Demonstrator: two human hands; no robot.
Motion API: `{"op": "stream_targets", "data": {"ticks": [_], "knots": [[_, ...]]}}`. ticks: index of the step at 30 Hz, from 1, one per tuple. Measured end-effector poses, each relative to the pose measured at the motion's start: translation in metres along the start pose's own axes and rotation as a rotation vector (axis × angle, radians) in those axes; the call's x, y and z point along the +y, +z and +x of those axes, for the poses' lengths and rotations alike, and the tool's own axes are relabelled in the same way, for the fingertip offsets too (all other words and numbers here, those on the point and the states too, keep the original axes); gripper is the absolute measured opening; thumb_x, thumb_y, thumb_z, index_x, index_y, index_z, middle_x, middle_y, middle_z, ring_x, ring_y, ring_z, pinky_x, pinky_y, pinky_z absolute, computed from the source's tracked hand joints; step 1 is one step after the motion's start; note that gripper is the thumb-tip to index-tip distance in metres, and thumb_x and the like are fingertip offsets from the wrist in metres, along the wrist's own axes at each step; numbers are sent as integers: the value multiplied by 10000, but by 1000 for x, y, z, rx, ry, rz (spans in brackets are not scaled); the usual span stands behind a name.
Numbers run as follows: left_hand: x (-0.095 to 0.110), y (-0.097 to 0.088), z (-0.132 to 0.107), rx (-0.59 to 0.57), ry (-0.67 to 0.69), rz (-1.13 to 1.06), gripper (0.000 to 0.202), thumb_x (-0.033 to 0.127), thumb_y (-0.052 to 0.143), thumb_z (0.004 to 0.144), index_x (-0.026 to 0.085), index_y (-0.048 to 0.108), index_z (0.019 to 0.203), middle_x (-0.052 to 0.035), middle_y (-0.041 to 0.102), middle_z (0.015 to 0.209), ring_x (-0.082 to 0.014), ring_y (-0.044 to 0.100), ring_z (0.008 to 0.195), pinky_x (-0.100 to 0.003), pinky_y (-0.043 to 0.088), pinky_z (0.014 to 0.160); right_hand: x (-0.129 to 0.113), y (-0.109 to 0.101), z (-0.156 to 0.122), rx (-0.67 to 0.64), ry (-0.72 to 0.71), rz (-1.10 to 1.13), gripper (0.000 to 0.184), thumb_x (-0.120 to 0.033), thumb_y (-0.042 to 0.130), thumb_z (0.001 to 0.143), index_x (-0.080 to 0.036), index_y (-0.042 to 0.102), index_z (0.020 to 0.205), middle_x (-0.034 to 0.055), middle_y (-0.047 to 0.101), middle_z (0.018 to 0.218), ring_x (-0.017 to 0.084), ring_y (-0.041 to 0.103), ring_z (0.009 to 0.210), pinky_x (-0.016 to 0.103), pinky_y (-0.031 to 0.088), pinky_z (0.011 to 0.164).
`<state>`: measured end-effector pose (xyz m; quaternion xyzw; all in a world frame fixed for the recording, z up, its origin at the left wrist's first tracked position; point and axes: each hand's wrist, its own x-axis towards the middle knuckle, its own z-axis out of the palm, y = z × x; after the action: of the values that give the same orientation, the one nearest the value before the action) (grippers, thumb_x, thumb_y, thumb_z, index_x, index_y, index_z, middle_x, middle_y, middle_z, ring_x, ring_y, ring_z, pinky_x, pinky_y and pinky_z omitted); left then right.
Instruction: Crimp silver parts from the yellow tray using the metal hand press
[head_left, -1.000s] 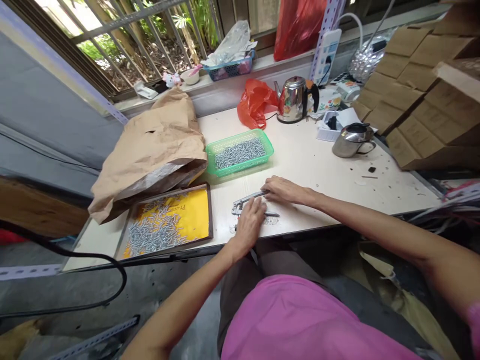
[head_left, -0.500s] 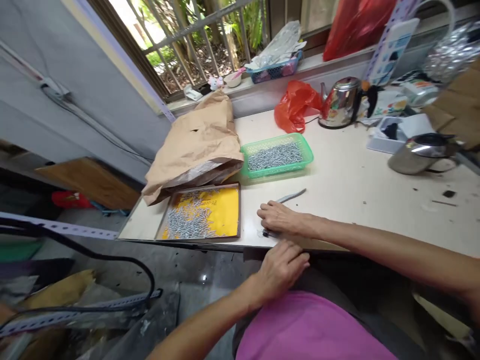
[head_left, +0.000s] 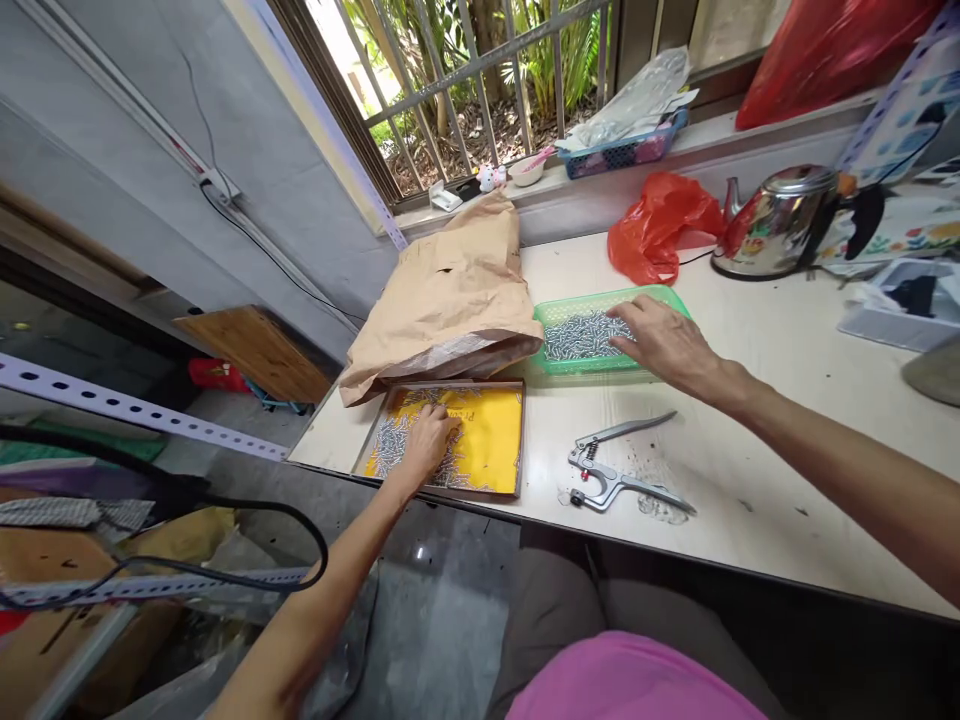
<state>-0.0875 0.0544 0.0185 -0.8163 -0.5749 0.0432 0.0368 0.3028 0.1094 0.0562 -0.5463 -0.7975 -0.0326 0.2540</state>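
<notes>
My left hand (head_left: 429, 440) rests in the yellow tray (head_left: 495, 440) at the table's front edge, fingers curled down into the pile of small metal pieces (head_left: 394, 445). Whether it grips any of them is hidden. My right hand (head_left: 660, 335) reaches over the green basket (head_left: 570, 308), its fingertips dipping among the metal pieces (head_left: 574, 338) there. Metal pliers (head_left: 615, 480) lie loose on the table between my arms, with neither hand touching them.
A brown paper sack (head_left: 457, 290) lies behind the tray. A red plastic bag (head_left: 660, 225), a steel kettle (head_left: 780, 220) and a white box (head_left: 892, 305) stand at the back right. A perforated metal rail (head_left: 127, 410) and a black cable (head_left: 247, 510) are at the left.
Both hands have left the pliers, which now lie free. My left hand went left into the yellow tray, my right hand forward to the green basket. The view swung left.
</notes>
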Motion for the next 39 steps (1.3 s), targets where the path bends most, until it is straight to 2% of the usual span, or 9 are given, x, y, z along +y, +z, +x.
{"op": "stream_targets", "data": {"ticks": [4, 12, 16, 21, 24, 28, 30, 33, 39], "knots": [[3, 6, 4, -38, 27, -25, 209, 149, 481, 860, 177, 676, 790, -137, 641, 909, -272, 542, 965, -359, 439, 802, 3, 9, -40, -134, -47, 76, 316, -325, 471, 935, -156, 593, 1173, 121, 608, 1061, 234, 606, 886, 344, 484, 725], [0, -1, 20, -57, -87, -57, 236, 149, 456, 838, 133, 682, 774, -142, 654, 877, -241, 588, 885, -337, 450, 808, -37, 10, -142, -388, -100, 234, 248, -305, 448, 962, -190, 657, 1033, 91, 619, 965, 198, 603, 883, 303, 475, 757], [4, -8, 22, 82, -204, -117, 224, 277, 501, 857, 171, 698, 872, -117, 655, 965, -246, 592, 924, -324, 449, 807, -42, 4, -156, -513, -88, 168, 201, -283, 505, 940, -168, 669, 959, 97, 601, 923, 214, 571, 880, 315, 443, 762], [16, -23, 22, 63, -384, -366, 148, 269, 541, 815, 169, 648, 794, -84, 681, 813, -221, 635, 781, -295, 452, 684, -40, 10, -158, -525, -39, 131, 196, -214, 482, 947, -161, 668, 974, 100, 602, 934, 206, 557, 874, 308, 404, 760], [42, -33, 15, 13, -466, -841, 185, 333, 567, 788, 152, 595, 758, -58, 671, 745, -152, 609, 605, -257, 458, 568, -41, 15, -160, -523, -29, 131, 208, -206, 460, 959, -152, 660, 967, 97, 605, 930, 205, 555, 881, 305, 384, 752], [106, -31, 0, -205, -353, -1284, 276, 390, 681, 699, 131, 611, 764, -44, 666, 719, -99, 563, 532, -216, 451, 490, -39, 16, -161, -495, -60, 75, 209, -175, 451, 956, -155, 651, 898, 89, 611, 903, 208, 526, 868, 312, 341, 724], [138, -23, -5, -311, -346, -1361, 262, 359, 708, 680, 123, 621, 752, -32, 655, 672, -83, 539, 497, -205, 440, 471, -36, 14, -162, -475, -61, 36, 206, -172, 455, 953, -164, 645, 873, 86, 607, 896, 205, 509, 857, 313, 317, 708], [172, -10, -5, -364, -372, -1415, 225, 300, 735, 661, 118, 629, 739, -19, 646, 630, -73, 526, 480, -192, 424, 458, -32, 12, -162, -471, -56, 7, 202, -185, 459, 955, -172, 642, 872, 84, 600, 900, 199, 494, 852, 311, 297, 703], [192, -3, -1, -390, -449, -1306, 183, 286, 720, 677, 119, 646, 667, 29, 559, 498, -61, 444, 401, -179, 310, 366, -31, 10, -165, -475, -34, -30, 193, -200, 458, 963, -175, 640, 903, 82, 601, 917, 206, 487, 876, 315, 288, 703]]}}
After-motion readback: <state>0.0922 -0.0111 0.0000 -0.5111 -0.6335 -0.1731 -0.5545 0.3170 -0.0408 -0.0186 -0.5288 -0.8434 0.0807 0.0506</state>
